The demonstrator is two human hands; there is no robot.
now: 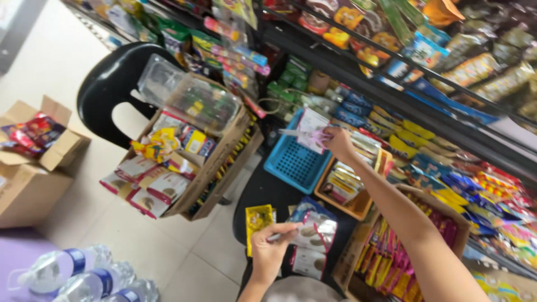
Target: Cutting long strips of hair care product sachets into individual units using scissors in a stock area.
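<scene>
Silver-and-blue sachets lie low centre beside a yellow packet; red-and-white packets fill the left carton

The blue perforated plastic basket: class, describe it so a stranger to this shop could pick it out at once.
Start at the long sloping shelves of snack packets on the right. Below their near end, on a dark surface beside an orange tray of packets, sits the blue perforated plastic basket. It alone is bright blue with a grid of small holes, and the right hand holds a packet above it.
</scene>
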